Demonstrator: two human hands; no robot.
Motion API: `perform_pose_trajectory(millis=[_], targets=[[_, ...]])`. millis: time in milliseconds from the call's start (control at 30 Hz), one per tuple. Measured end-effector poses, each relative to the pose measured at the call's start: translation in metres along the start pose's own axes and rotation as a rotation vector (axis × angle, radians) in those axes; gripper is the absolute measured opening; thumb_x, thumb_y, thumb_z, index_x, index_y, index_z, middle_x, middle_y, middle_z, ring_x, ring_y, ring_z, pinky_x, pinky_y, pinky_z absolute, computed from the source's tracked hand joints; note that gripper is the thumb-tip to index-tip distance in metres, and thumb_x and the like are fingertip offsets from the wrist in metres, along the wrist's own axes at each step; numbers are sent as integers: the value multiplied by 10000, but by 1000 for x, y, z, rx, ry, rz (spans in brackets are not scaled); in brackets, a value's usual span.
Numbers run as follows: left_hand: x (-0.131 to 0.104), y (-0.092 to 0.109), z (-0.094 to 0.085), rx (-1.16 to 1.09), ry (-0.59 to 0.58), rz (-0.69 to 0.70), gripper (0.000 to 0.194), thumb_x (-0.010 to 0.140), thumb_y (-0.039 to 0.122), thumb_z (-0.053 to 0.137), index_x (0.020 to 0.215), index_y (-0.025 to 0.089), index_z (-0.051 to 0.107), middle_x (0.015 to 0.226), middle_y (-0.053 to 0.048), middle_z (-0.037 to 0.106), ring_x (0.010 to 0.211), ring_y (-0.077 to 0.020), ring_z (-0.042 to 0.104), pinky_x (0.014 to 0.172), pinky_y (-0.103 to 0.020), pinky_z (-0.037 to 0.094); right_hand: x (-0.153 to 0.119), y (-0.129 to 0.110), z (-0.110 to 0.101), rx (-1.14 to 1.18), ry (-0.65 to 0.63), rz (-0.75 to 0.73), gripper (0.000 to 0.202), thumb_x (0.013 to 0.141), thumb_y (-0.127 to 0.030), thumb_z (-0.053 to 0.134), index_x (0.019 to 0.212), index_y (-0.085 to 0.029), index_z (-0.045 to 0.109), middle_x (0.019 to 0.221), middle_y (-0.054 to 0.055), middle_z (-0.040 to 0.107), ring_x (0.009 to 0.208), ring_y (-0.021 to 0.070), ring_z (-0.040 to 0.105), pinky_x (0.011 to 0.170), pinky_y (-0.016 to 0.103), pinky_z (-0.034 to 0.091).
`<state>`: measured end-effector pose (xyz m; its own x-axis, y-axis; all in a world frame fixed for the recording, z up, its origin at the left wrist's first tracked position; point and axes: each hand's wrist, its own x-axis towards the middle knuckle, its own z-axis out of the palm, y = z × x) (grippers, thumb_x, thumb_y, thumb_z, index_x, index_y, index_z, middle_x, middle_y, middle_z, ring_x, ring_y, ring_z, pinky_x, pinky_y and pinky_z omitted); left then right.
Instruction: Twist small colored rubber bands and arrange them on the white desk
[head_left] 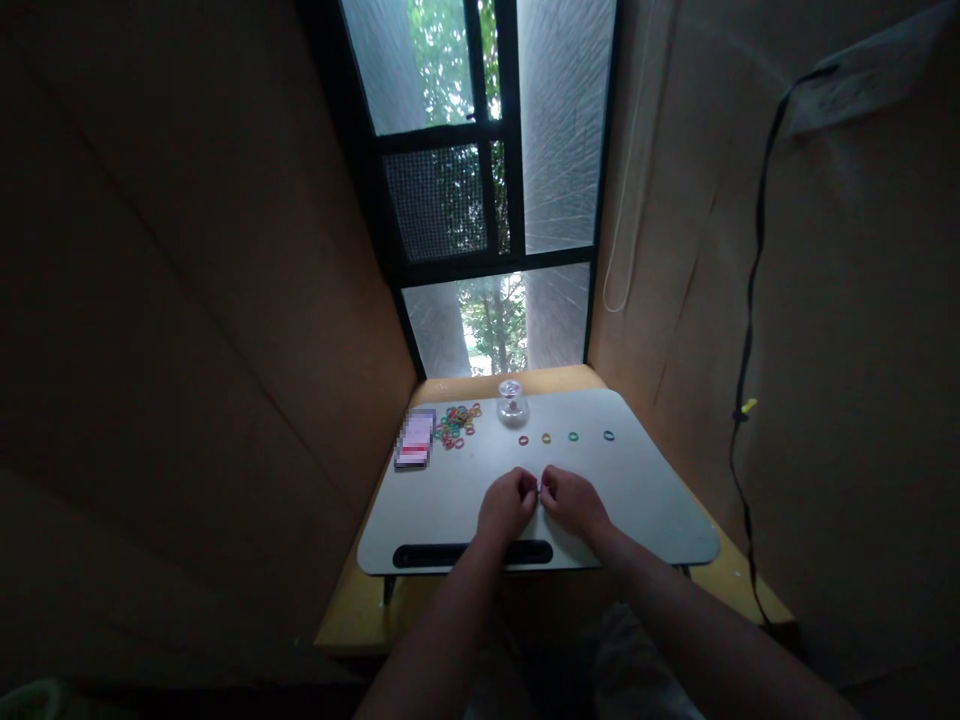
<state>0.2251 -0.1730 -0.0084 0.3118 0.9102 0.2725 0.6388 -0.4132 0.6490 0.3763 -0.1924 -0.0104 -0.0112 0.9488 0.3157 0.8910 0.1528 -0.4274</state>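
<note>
My left hand (508,505) and my right hand (573,500) meet over the middle of the white lap desk (442,510), fingertips almost touching. Both have their fingers closed in a pinch; whatever is between them is too small to make out. Beyond my hands a row of small bands lies spaced apart: a red band (523,440), a yellow band (546,438), a green band (573,436) and a dark blue band (609,436). Farther left is a loose pile of mixed coloured bands (456,424). A clear rounded container (512,405) stands behind the row.
A phone (415,438) with a blurred screen lies at the desk's left edge. A black slot (435,554) runs along the near edge. The desk stands on a wooden ledge (349,620) between two walls, before a window (495,315). A black cable (750,300) hangs at right.
</note>
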Motion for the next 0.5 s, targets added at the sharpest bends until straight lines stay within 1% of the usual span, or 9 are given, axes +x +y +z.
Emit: perform_pose_trajectory(millis=[300,500], targets=[[0,-2,3,6,-3,6,78,780,204,567,848,196,604,783,5,631,704,-112,536,662,-235,382,-1,3,1,28,-1,-6,48,800,-214,523,780,-199,564,698,-1,596,629,120,475,579,248,224],[-1,0,3,23,8,11,64,793,237,557,813,192,597,749,7,621,679,-111,525,640,-238,363,-1,4,3,35,15,3,49,801,-200,511,796,-199,560,688,-6,589,623,119,479,582,250,226]])
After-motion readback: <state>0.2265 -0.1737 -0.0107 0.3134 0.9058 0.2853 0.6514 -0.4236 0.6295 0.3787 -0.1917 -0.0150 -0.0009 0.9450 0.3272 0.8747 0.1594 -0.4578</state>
